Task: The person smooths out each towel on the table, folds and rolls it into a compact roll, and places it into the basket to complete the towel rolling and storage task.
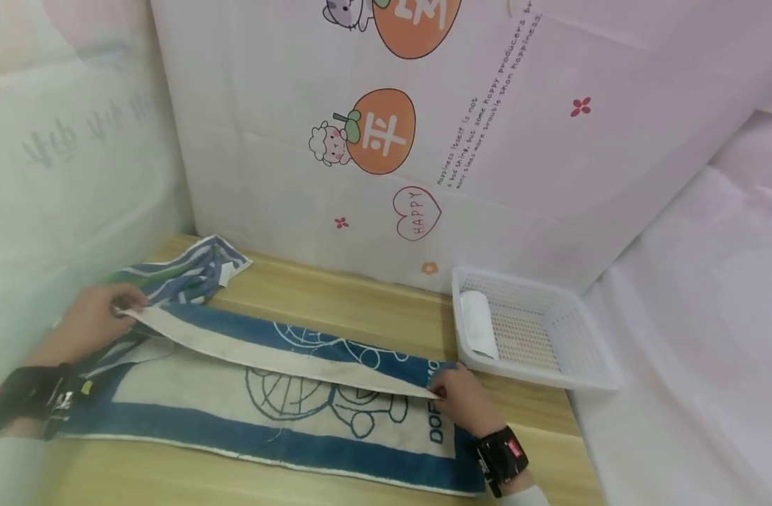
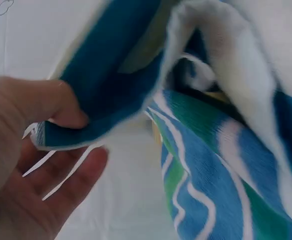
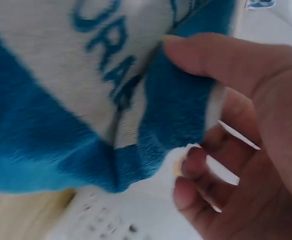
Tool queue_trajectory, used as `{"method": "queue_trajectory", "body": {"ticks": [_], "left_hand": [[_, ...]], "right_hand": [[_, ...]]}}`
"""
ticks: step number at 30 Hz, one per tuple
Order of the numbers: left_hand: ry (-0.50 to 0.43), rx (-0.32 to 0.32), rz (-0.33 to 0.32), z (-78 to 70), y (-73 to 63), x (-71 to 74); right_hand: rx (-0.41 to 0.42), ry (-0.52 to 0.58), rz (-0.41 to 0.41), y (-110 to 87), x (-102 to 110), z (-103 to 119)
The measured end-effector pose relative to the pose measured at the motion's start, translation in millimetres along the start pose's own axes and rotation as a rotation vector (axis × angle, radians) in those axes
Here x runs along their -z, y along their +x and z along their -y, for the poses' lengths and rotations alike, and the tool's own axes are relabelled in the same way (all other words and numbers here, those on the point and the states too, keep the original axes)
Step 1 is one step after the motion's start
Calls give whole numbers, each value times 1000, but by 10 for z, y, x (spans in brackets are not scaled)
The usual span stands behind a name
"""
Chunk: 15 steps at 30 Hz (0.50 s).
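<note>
A blue and cream towel [image 1: 284,439] with a line-drawn cartoon figure and lettering lies across the table. Its far long edge is lifted and folded partly toward the near side. My left hand [image 1: 97,316] pinches one end of that raised edge, thumb over the blue cloth [image 2: 106,112] in the left wrist view. At the other end, my right hand [image 1: 464,400] pinches the corner beside the lettering; the right wrist view shows its thumb on the blue border [image 3: 178,107]. Behind my left hand lies a crumpled striped cloth [image 1: 196,281] in blue, green and white.
A white plastic basket [image 1: 588,376] stands at the back right, with a white rolled item [image 1: 479,323] inside it. The wooden table [image 1: 335,281] meets printed fabric walls [image 1: 265,140] at the back and sides.
</note>
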State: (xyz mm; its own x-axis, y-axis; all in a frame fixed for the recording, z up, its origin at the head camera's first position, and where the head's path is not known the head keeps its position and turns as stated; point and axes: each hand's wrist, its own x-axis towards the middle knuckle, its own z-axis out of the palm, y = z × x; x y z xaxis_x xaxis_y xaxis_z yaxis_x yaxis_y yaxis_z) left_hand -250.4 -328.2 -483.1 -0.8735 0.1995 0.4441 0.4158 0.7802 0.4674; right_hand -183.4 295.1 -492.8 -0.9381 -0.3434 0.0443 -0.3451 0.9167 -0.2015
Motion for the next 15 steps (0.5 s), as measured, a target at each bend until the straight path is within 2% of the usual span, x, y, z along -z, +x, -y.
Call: {"method": "queue_trajectory", "body": {"ticks": [2, 6, 9, 12, 15], "left_hand": [[3, -44, -27, -36, -106, 31], [-21, -140, -181, -103, -303, 101], [-61, -167, -254, -99, -455, 152], [-37, -163, -216, -36, -614, 168], [21, -154, -172, 64, -734, 128]], "right_hand": [[-26, -36, -57, -63, 10, 8], [-53, -77, -170, -230, 140, 10], [-84, -92, -185, -385, 185, 11], [-131, -102, -106, -529, 94, 8], [-154, -102, -33, -622, -84, -16]]}}
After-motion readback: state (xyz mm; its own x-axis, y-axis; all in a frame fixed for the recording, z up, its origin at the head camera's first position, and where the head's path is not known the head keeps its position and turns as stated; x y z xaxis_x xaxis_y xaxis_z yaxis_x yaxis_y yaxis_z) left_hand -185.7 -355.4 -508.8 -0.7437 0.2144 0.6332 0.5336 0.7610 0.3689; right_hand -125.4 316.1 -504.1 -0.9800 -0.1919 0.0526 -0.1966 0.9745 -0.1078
